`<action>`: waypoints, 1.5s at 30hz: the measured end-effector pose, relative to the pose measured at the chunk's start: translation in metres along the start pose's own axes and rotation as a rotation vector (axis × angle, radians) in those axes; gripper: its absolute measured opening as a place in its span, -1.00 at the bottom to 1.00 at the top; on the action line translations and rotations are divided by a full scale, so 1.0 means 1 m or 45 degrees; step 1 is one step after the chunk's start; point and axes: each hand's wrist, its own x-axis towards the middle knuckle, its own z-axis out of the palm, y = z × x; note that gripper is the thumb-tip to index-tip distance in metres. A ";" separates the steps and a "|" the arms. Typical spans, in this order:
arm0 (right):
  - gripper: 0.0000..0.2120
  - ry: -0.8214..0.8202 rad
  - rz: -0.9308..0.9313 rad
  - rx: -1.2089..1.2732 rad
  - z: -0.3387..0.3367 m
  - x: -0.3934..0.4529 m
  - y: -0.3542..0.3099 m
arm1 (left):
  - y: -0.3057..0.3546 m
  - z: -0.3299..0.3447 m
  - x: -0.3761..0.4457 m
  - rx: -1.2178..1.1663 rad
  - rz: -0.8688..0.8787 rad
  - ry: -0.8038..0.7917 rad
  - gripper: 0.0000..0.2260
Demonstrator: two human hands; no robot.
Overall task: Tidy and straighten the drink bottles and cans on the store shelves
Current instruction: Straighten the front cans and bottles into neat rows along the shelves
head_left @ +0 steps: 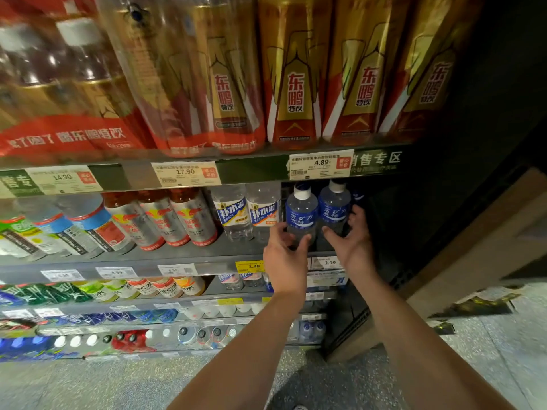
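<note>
Left grip (285, 250): fingers and thumb curled round left blue-label bottle (301, 216). Right grip (350, 236): curled round right blue-label bottle (334, 210). Both bottles upright, side by side, at right end of second shelf (165, 255).

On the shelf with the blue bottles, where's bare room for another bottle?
Bare shelf in front of the clear white-label bottles, left of the left hand. Dark gap right of the right hand. Crowded left, by the silver bottles.
</note>
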 end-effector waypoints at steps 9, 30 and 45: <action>-0.46 0.351 -0.244 -0.185 0.013 -0.076 -0.008 | -0.023 -0.059 -0.005 -0.046 0.234 0.015 -0.69; -0.62 0.156 0.068 -0.253 0.216 -0.285 0.018 | -0.192 -0.317 -0.035 0.034 -0.017 -0.214 -0.66; -0.66 -0.164 0.069 -0.272 0.283 -0.237 0.098 | -0.273 -0.269 0.023 0.060 -0.315 -0.030 -0.63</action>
